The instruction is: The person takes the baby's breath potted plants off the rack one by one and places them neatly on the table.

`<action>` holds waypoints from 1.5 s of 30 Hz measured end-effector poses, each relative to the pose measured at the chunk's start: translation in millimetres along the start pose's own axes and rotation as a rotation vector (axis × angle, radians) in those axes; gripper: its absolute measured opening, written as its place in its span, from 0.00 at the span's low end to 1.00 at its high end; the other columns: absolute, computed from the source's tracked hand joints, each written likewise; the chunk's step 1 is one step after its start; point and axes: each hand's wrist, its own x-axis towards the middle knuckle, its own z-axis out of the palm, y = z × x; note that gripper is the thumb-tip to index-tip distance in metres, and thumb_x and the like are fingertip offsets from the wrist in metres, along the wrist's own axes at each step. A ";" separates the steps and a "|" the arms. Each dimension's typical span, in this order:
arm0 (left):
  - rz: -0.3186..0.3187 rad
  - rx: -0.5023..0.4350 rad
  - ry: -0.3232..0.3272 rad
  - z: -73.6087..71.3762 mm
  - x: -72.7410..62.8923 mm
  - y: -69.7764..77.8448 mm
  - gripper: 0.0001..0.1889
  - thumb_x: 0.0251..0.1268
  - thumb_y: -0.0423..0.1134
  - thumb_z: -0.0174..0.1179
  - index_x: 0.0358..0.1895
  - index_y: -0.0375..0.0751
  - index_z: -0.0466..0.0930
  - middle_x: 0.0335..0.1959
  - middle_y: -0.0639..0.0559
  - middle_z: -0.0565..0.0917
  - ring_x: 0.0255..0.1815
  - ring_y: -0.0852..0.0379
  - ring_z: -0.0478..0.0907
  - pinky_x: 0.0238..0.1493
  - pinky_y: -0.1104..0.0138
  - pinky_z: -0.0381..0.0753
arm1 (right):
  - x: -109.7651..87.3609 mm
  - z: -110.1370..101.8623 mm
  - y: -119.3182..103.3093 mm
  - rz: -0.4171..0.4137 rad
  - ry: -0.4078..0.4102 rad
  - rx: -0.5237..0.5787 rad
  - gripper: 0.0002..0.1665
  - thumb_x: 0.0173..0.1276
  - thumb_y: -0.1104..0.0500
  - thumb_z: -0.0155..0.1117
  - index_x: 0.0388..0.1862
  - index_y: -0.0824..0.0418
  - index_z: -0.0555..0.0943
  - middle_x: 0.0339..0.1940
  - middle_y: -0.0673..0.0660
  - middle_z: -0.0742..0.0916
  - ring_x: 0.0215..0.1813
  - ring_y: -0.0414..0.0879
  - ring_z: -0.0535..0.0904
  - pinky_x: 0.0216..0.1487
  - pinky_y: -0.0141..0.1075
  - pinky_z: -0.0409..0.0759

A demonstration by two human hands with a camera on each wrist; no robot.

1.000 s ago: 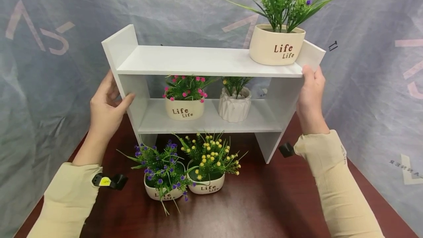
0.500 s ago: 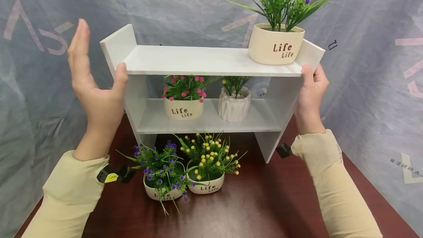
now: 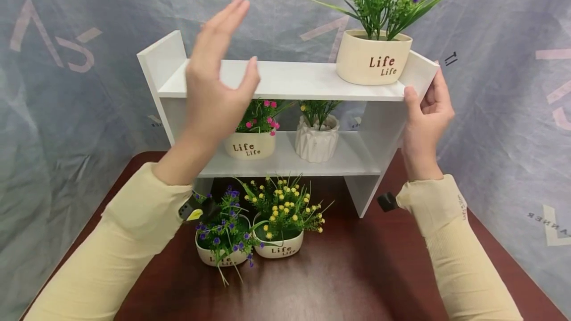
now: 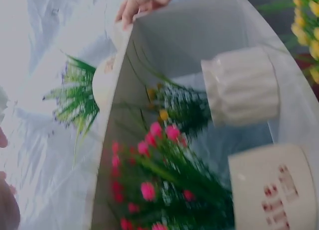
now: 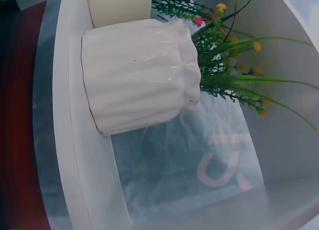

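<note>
A white two-tier shelf point(image 3: 285, 83) stands on the table. At its right end my right hand point(image 3: 424, 128) grips the side panel, thumb at the front corner of the top board and fingers behind the panel's outer face. My left hand point(image 3: 216, 83) is raised in front of the shelf's left half, fingers straight, thumb apart, holding nothing. On the top board, at the right, stands a cream pot of purple flowers point(image 3: 374, 58). The middle board bears a pot of pink flowers point(image 3: 252, 145), partly hidden by my left hand, and a white ribbed pot point(image 3: 317, 138).
In front of the shelf, on the dark red table point(image 3: 321, 281), stand a pot of purple flowers point(image 3: 223, 256), partly covered by my left wrist, and a pot of yellow flowers point(image 3: 278, 249). A grey cloth point(image 3: 107, 108) hangs behind and around the table.
My left hand has let go of the shelf's left panel, lifted, and moved right across its front. The right hand stays at the right panel, its fingers slightly higher.
</note>
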 end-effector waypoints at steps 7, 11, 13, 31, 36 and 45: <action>-0.336 -0.049 -0.309 32.9 20.9 5.7 0.32 0.66 0.34 0.59 0.73 0.51 0.62 0.73 0.57 0.67 0.72 0.66 0.63 0.69 0.74 0.64 | -1.1 -0.5 -5.5 0.004 -0.023 -0.013 0.40 0.60 0.75 0.63 0.71 0.59 0.68 0.67 0.57 0.78 0.67 0.47 0.75 0.66 0.35 0.73; -0.474 -0.073 -0.414 47.2 30.5 1.7 0.35 0.67 0.39 0.59 0.75 0.55 0.57 0.74 0.59 0.65 0.74 0.65 0.62 0.69 0.68 0.67 | -1.0 0.0 -2.5 0.023 -0.035 -0.025 0.40 0.60 0.74 0.64 0.71 0.56 0.69 0.67 0.56 0.78 0.66 0.47 0.75 0.65 0.34 0.74; -0.542 -0.090 -0.452 53.2 35.2 -1.0 0.36 0.67 0.40 0.60 0.76 0.57 0.55 0.74 0.59 0.64 0.74 0.64 0.62 0.72 0.67 0.65 | -1.4 1.1 -1.5 0.033 -0.042 -0.031 0.40 0.60 0.74 0.63 0.71 0.56 0.68 0.67 0.55 0.78 0.66 0.47 0.75 0.64 0.34 0.75; -0.939 -0.242 -0.661 104.4 65.0 -17.5 0.44 0.62 0.45 0.66 0.77 0.60 0.49 0.77 0.63 0.58 0.77 0.65 0.53 0.76 0.68 0.56 | -3.2 0.5 -2.4 0.041 -0.028 -0.015 0.39 0.60 0.74 0.64 0.71 0.56 0.69 0.68 0.55 0.78 0.67 0.47 0.75 0.66 0.35 0.74; -0.953 -0.245 -0.695 117.3 68.7 -16.6 0.46 0.60 0.44 0.68 0.78 0.58 0.49 0.77 0.61 0.58 0.77 0.65 0.53 0.76 0.71 0.55 | -2.7 0.5 -3.8 0.046 -0.032 -0.028 0.39 0.61 0.74 0.63 0.71 0.56 0.68 0.68 0.54 0.77 0.67 0.47 0.75 0.66 0.36 0.74; -0.981 -0.224 -0.719 134.6 69.3 -14.1 0.50 0.59 0.45 0.69 0.79 0.55 0.44 0.78 0.63 0.53 0.78 0.67 0.50 0.76 0.75 0.48 | -2.4 0.5 -7.3 0.033 -0.014 0.001 0.39 0.60 0.75 0.63 0.71 0.58 0.69 0.67 0.56 0.78 0.67 0.47 0.75 0.65 0.36 0.74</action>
